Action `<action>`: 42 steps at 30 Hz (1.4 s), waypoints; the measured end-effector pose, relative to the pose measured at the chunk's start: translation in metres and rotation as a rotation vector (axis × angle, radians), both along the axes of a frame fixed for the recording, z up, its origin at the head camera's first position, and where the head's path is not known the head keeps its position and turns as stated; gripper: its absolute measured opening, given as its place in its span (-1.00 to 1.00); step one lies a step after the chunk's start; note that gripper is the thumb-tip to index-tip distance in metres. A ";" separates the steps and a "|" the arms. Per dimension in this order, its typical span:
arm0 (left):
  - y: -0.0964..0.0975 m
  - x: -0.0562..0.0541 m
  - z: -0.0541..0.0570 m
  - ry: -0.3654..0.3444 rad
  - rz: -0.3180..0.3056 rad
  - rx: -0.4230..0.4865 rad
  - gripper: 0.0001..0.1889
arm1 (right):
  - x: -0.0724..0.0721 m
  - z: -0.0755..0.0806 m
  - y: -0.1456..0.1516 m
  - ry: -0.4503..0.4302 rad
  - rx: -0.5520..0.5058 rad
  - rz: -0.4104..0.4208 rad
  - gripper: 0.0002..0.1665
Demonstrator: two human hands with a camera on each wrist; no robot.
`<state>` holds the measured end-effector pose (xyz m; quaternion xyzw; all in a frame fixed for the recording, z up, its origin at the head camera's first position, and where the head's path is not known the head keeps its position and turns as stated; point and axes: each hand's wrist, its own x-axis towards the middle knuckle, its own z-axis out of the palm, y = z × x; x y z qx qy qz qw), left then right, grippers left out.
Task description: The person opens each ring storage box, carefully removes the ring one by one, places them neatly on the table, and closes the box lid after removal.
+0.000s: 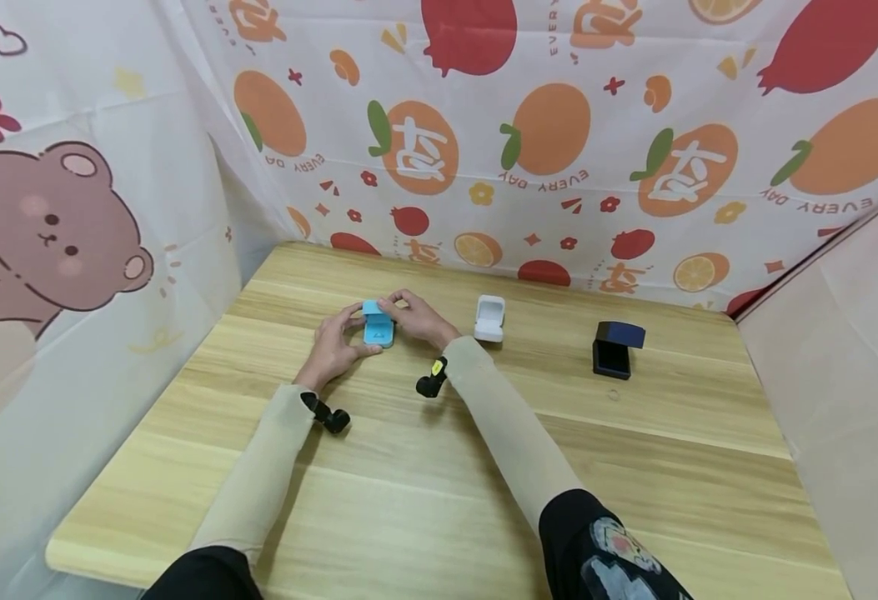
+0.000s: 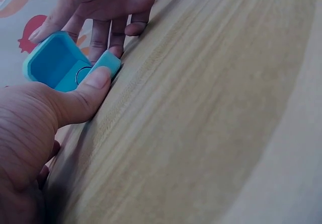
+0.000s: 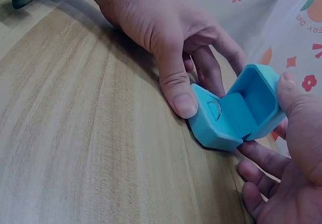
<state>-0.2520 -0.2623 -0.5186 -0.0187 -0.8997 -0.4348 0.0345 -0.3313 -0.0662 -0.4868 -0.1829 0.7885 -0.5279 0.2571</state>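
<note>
A light-blue ring box point(image 1: 378, 333) sits on the wooden table with its lid raised. Inside it, a thin silver ring point(image 3: 219, 109) stands in the slot. My left hand point(image 1: 333, 346) grips the base from the left, its thumb pressed on the front edge and its fingers round toward the back. From the other side my right hand point(image 1: 419, 320) holds the lid, with the thumb point(image 3: 291, 93) on the lid's edge and fingers behind and below the box. The left wrist view shows both thumbs on the box.
To the right stands an open white ring box point(image 1: 489, 318). Farther right is an open dark-blue box point(image 1: 613, 354), with a small pale ring-like thing point(image 1: 614, 395) lying in front of it. A fruit-printed curtain point(image 1: 484, 167) hangs along the table's back edge.
</note>
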 end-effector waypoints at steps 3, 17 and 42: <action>-0.001 -0.001 -0.001 0.007 0.002 -0.003 -0.06 | 0.000 0.000 -0.001 0.001 -0.014 -0.004 -0.54; 0.001 0.000 0.001 0.032 -0.008 0.011 -0.02 | -0.001 0.003 -0.001 0.084 0.037 -0.056 -0.38; 0.007 0.006 0.001 0.052 0.020 0.006 -0.04 | -0.002 0.015 0.011 0.110 0.064 -0.077 -0.43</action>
